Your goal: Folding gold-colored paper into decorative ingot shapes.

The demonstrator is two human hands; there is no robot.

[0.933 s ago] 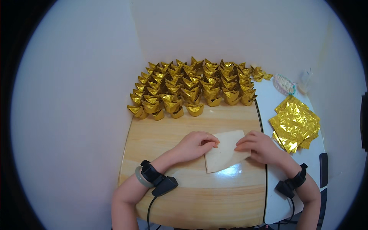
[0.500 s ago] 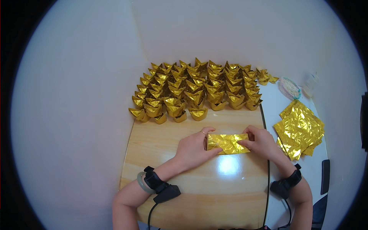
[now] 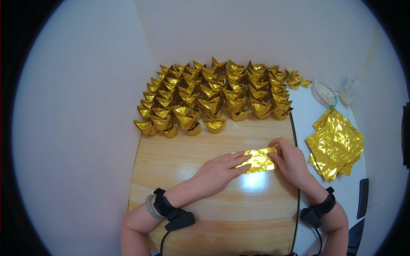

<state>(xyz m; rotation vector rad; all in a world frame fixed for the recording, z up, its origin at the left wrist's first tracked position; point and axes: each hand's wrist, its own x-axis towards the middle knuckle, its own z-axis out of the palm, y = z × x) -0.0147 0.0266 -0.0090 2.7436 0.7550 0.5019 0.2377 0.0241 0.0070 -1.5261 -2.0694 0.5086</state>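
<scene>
A strip of gold foil paper (image 3: pixel 261 160), folded into a rectangle, lies on the wood-grain table under both hands. My left hand (image 3: pixel 218 170) rests palm down over its left end, fingers stretched out flat. At the right end, my right hand (image 3: pixel 291 161) pinches the strip's edge between thumb and fingers. Beyond the hands stand rows of folded gold paper ingots (image 3: pixel 213 104), nested into one another. To the right lies a pile of flat gold foil sheets (image 3: pixel 335 145).
A white surface (image 3: pixel 314 115) adjoins the wood-grain table (image 3: pixel 179 230) on the right. On it are a pale woven oval basket (image 3: pixel 325 93), a clear container (image 3: pixel 350 91) and small gold pieces (image 3: pixel 294 79). Pale walls (image 3: pixel 85 106) rise at the left and back.
My left hand has turned from gripping the strip's left end to lying flat over it. The right hand keeps its pinch. The view has shifted slightly.
</scene>
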